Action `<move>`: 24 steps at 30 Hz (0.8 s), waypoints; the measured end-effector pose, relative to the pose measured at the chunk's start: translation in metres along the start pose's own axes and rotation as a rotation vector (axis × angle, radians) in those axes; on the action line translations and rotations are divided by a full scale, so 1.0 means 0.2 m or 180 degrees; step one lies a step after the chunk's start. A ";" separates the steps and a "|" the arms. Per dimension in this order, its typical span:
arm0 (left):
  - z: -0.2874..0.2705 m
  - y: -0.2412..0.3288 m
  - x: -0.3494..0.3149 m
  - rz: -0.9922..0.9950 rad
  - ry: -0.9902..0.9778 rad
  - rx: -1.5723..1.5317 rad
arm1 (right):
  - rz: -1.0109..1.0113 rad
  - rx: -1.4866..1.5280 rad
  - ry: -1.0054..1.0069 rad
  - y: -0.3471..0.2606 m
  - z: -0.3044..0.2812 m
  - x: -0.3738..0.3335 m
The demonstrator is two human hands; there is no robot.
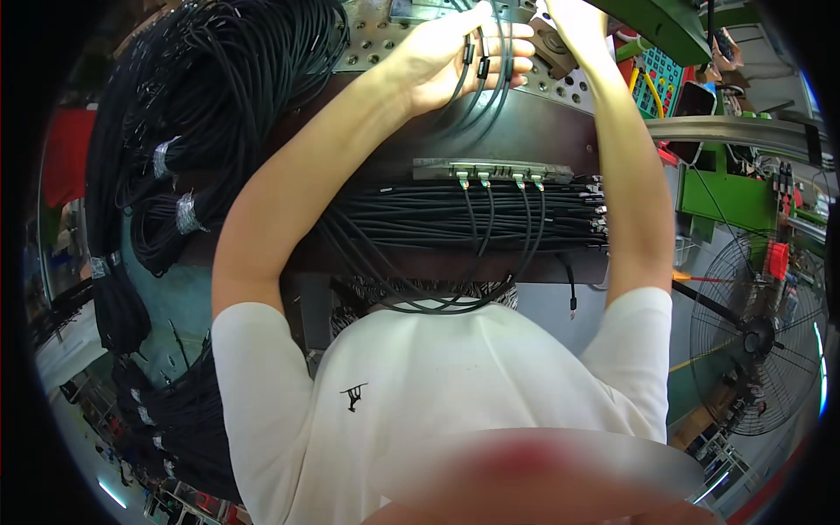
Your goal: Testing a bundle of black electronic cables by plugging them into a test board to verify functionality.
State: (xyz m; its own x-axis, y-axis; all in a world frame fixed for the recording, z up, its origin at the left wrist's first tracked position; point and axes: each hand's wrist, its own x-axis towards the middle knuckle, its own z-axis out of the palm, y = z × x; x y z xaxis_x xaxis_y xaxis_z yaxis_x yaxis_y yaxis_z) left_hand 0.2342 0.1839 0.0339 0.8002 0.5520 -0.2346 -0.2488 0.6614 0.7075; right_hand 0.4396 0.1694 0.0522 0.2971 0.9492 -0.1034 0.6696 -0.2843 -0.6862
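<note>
Left hand [455,57]: raised to the top of the view over a perforated metal plate [376,39]. Fingers are curled shut around a group of thin black cables [481,74], which pass between the fingers and across the palm. The cables are round, matte black, each with a short thicker black sleeve where it crosses the fingers.

From the hand the cables run down over the dark rounded edge of the workbench [534,131] to a narrow grey connector strip [490,169] just below. Four cable ends with light green tips sit plugged into the underside of that strip, side by side. Below it the cables loop down and around in front of the person's white shirt [437,394].

Right hand [573,22]: also raised, partly cut off by the upper edge of the view, touching a small dark block-shaped part [551,48] on the plate. Whether its fingers are open or closed cannot be told.

A flat layer of many more black cables [437,219] lies horizontally under the strip, their plug ends lined up at the right.

At the left, thick coiled bundles of black cable [219,79] hang in bulk, each cinched with silvery tape wraps. Further bundles hang lower left.

At the right stand green machine frames [726,197] and a round wire-guarded floor fan [757,337].
</note>
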 end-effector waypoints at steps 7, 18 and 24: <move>0.16 -0.16 -0.34 -0.0456 0.0065 -0.0005 | -0.0416 0.0458 -0.0014 0.04 0.23 -0.22; -0.61 0.67 -1.08 0.1299 0.2973 0.2291 | -0.2739 -0.1577 0.0718 0.13 0.23 -0.46; -0.31 0.19 -0.90 -0.0315 0.0431 0.2664 | -0.2330 -0.0838 -0.0028 0.16 0.21 -0.82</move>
State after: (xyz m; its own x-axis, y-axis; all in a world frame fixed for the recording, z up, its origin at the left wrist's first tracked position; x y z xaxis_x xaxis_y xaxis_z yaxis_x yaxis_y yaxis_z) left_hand 0.0464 0.1420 0.0614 0.7115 0.6028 -0.3612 0.3467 0.1460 0.9265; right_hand 0.3845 0.0101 0.0174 -0.2877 0.9083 0.3037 0.8331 0.3938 -0.3885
